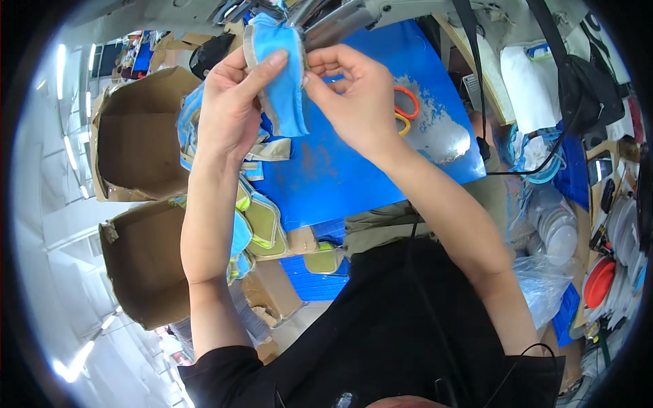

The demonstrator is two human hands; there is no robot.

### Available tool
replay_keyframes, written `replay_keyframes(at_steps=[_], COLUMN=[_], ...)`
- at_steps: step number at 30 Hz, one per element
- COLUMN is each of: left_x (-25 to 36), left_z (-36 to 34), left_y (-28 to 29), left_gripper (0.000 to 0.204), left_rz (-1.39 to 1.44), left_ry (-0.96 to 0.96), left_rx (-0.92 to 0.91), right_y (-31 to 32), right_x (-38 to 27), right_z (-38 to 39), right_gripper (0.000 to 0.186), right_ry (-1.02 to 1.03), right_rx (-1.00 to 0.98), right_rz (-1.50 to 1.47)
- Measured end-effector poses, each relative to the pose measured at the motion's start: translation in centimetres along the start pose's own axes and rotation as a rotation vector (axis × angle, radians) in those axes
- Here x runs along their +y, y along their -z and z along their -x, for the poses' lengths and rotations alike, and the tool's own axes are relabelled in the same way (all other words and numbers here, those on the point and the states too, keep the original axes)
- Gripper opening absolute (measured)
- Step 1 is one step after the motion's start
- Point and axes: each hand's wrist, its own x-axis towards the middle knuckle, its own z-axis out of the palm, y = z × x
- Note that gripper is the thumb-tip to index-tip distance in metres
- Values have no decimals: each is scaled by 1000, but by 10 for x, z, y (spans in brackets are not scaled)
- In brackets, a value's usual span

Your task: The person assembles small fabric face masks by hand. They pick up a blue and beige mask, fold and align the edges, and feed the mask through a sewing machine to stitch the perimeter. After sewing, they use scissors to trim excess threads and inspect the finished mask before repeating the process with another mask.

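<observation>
A light-blue fabric piece with beige edging (291, 102) is held up over the blue worktop (326, 180), below the metal parts of a machine (340, 24). My left hand (235, 95) grips it from the left, with the thumb flat on its face. At its right edge, my right hand (360, 92) is closed in a pinch, thumb against forefinger. Scissors with red and yellow handle loops (415, 102) lie just right of my right hand, partly hidden by it. More blue and beige fabric strips (275, 149) lie beside my left wrist.
Two open cardboard boxes (112, 163) stand at the left, one nearer than the other. Green and blue fabric pieces (265, 228) are piled beside my left forearm. On the right are a hanging black bag (590, 95), a clear plastic bag (541, 282) and thread spools (598, 282).
</observation>
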Motion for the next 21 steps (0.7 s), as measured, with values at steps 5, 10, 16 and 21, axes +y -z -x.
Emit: replay_keyframes(at_steps=[5, 10, 16, 21], left_x=[-9, -26, -31, -32], left_z=[-1, -3, -3, -7], left_y=[-1, -4, -12, -17], left_gripper=[30, 30, 26, 24], left_rz=[51, -75, -69, -55], left_ry=[-35, -218, -239, -224], left_rx=[-5, 86, 117, 126], right_y=[15, 26, 23, 16], right_x=[13, 18, 7, 16], right_z=[-8, -17, -12, -10], right_gripper=[15, 17, 20, 19], right_ry=[136, 211, 161, 132], right_rx=[-76, -179, -172, -115], right_rz=[-9, 80, 200, 111])
